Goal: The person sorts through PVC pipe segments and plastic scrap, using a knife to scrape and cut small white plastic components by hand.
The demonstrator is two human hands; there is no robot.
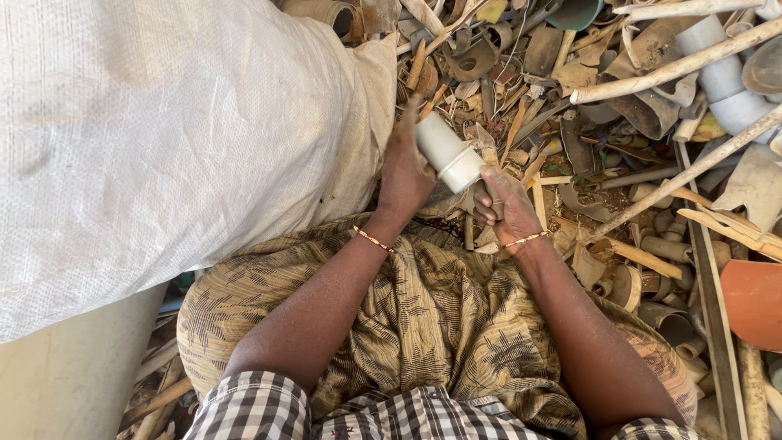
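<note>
My left hand (405, 167) grips a short white plastic pipe piece (447, 151) with a wider collar at its near end, held tilted above my lap. My right hand (503, 208) is closed just below and to the right of the collar; its fingers wrap a dark object that I cannot make out. Both wrists wear thin beaded bracelets. My lap is covered by a patterned tan cloth (423, 318).
A big white woven sack (163, 138) fills the left side, pressed against my left arm. A heap of broken pipe scraps (619, 122) spreads ahead and right, with long dirty pipes (676, 65) across it. An orange curved piece (753, 301) lies at right.
</note>
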